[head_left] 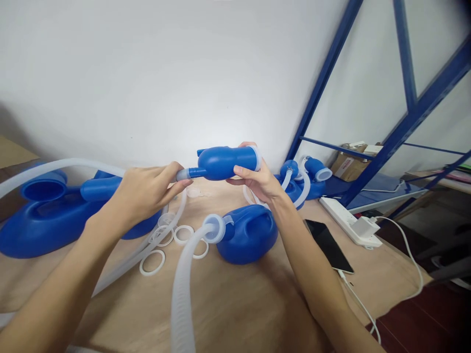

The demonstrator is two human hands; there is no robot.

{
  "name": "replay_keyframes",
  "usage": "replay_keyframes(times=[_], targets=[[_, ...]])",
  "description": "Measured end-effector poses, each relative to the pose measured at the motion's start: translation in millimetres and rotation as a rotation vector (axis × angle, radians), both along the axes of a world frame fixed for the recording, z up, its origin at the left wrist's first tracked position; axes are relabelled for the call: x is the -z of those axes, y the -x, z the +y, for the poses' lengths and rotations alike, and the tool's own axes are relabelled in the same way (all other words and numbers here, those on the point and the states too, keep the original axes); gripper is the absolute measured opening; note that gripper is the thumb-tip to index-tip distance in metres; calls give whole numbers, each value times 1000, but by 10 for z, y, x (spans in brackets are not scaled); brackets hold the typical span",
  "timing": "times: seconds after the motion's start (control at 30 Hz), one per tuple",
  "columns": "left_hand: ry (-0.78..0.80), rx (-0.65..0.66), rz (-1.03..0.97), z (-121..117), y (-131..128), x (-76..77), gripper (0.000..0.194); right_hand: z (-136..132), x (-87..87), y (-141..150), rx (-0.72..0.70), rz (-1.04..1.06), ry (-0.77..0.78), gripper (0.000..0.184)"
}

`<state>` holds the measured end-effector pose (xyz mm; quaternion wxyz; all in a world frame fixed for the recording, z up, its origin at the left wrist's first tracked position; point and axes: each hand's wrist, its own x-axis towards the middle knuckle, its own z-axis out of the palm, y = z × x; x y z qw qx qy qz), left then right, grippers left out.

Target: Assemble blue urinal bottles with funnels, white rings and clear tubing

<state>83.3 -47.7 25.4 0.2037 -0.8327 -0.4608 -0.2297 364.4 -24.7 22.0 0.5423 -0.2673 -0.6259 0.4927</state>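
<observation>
Held level above the table is a blue plastic funnel-shaped cup (221, 163) with a white rim at its wide right end. My right hand (257, 177) is wrapped round that wide end. The thumb and fingers of my left hand (154, 189) pinch the end of a translucent hose (183, 174), which sits at the cup's narrow spout. How far the spout goes into the hose is hidden. Below, a blue bottle (248, 234) lies on its side, its white cap (214, 228) joined to a corrugated hose (184, 294).
White rings (152, 263) lie scattered on the brown-covered table (235, 304). At left are more blue bottles (44, 225); at right, blue cups with hoses (315, 169), a phone (328, 245) on a cable and a power strip (349, 223). A blue metal rack (327, 73) stands behind.
</observation>
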Motion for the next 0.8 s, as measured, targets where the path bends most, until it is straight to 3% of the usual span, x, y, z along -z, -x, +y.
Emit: replay_keyframes(times=[0.2, 0.47, 0.63, 0.8], targets=[[-82, -71, 108, -114, -65, -14, 51, -203, -135, -7, 114, -80, -69, 61], [4, -166, 204, -44, -264, 99, 36, -111, -90, 20, 116, -165, 115, 59], [-135, -143, 215, -65, -279, 124, 34, 41, 17, 58, 71, -148, 171, 56], [-291, -67, 218, -40, -281, 200, 36, 39, 16, 69, 75, -158, 148, 58]])
